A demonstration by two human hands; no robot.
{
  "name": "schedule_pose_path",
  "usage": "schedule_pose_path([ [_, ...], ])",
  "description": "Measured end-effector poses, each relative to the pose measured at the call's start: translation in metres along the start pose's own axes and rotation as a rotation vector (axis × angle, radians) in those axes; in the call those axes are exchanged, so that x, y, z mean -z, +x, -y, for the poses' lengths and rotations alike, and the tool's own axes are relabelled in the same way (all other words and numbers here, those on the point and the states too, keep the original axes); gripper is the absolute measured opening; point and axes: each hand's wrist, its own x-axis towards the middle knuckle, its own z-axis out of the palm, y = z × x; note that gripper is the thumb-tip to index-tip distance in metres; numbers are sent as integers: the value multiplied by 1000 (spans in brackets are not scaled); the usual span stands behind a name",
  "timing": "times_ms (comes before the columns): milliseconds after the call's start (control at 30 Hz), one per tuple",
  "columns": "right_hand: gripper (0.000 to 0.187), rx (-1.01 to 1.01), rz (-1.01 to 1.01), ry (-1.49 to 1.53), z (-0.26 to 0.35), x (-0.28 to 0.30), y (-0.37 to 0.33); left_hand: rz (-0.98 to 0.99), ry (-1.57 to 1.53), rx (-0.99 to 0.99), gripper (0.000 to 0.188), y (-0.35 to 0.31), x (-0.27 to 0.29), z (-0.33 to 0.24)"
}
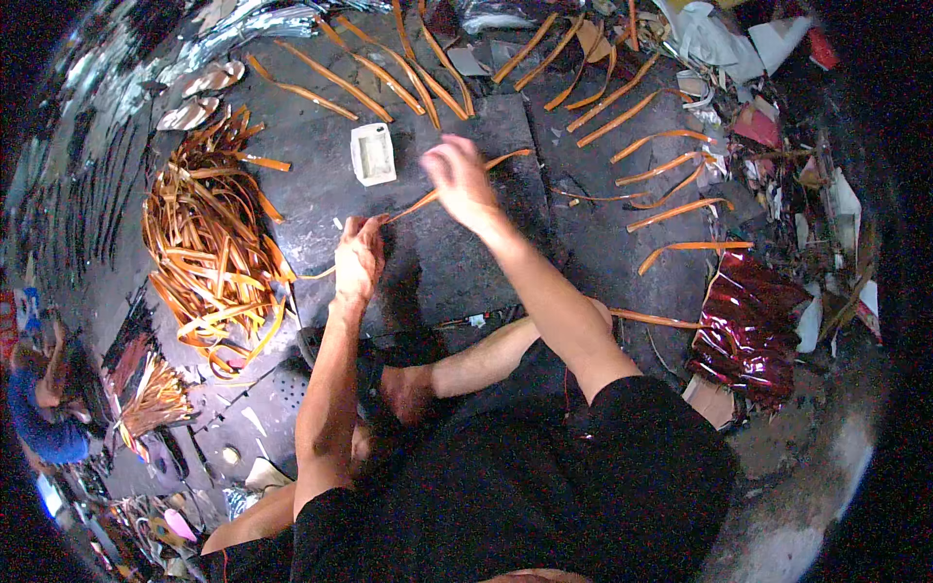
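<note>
A long orange-brown strip (421, 203) runs slantwise across the dark work surface, its far end reaching past my right hand. My left hand (360, 257) is closed, pinching this strip, part of which also shows on the hand's left side. Over the strip farther right is my right hand (461, 181), smeared by motion, so its grip cannot be made out. Just beyond my hands stands a small white rectangular container (373, 155) with a hollow in it. A large tangled heap of similar strips (209, 255) lies to the left.
Several separate strips (622, 105) fan out along the far and right sides. Glossy dark-red sheet material (745, 325) lies at the right, near scraps (777, 146). Sandals (202, 97) rest at the far left. Another person (49, 408) sits at the left edge beside a strip bundle (154, 398).
</note>
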Motion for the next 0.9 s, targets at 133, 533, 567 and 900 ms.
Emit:
schedule_pose_path([
  [133, 52, -710, 313, 437, -25, 81, -31, 54, -28, -2, 32, 12, 4, -12],
  [533, 61, -293, 689, -162, 10, -14, -67, 492, -773, 506, 20, 27, 46, 104],
  [567, 62, -249, 698, -177, 18, -31, -70, 535, -836, 556, 22, 28, 58, 113],
  [900, 81, -43, 981, -334, 109, -128, -90, 509, 183, 387, 20, 31, 119, 143],
])
